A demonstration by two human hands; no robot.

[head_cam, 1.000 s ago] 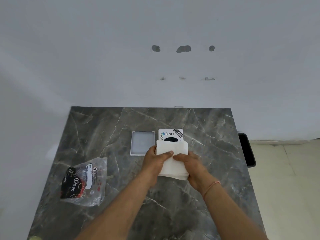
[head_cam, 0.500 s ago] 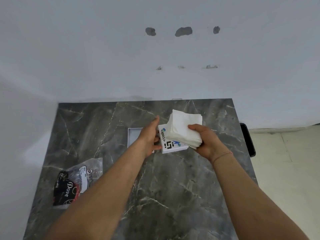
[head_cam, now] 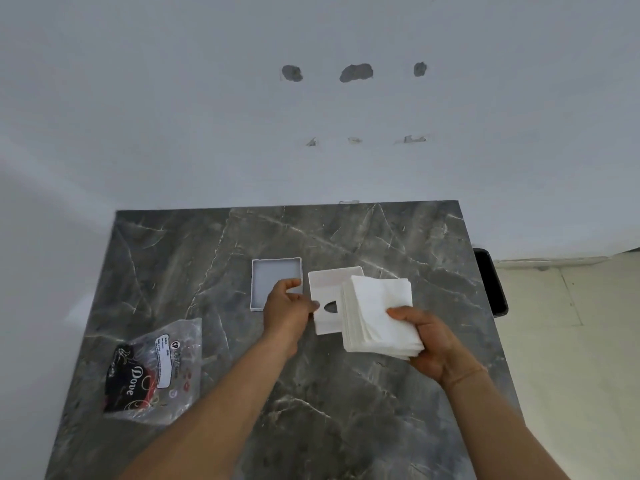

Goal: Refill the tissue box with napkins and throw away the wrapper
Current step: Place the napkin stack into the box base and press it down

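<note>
A white tissue box [head_cam: 327,299] lies on the grey marble table [head_cam: 346,393], turned so its open inside and oval slot face up. My left hand [head_cam: 285,308] grips the box's left edge. A thick stack of white napkins [head_cam: 377,311] is held in my right hand [head_cam: 427,337], just right of the box and partly over it. The box's flat white lid [head_cam: 275,282] lies to the left, behind my left hand. The clear plastic wrapper [head_cam: 152,370] with black "Dove" print rests at the table's left front.
A white wall with patched holes rises behind the table. A black bin [head_cam: 490,282] stands on the floor off the table's right edge. Pale floor tiles [head_cam: 571,341] lie to the right.
The box has been turned over from its printed side to its open side. My right hand brought the napkin stack down and to the right.
</note>
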